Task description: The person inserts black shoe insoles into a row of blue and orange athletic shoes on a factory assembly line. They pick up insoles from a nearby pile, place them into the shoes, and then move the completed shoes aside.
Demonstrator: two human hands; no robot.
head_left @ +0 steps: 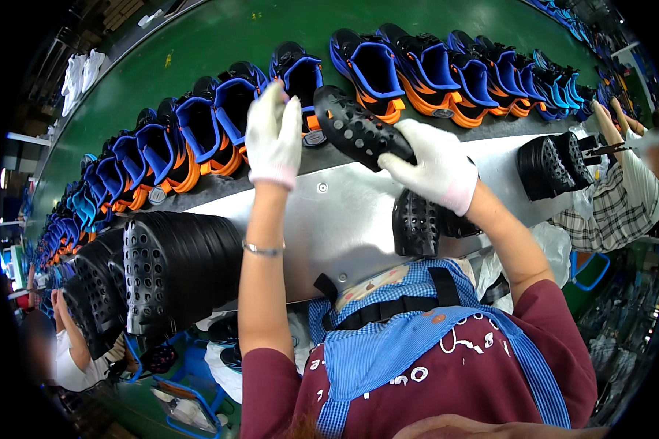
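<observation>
A black perforated insole [351,133] is near 12 o'clock in the view, its near end clamped in the gloved right hand [433,164]. At its 9 o'clock, the gloved left hand [274,139] is raised, fingers loosely parted. Shoes [373,69] line its 12 o'clock; below, the silver table [344,208] carries a black stack [179,267] at 8 o'clock.

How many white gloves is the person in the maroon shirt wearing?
2: one on the left hand, near the lined-up shoes, and one on the right hand, gripping a black perforated insole. Both are visible.
</observation>
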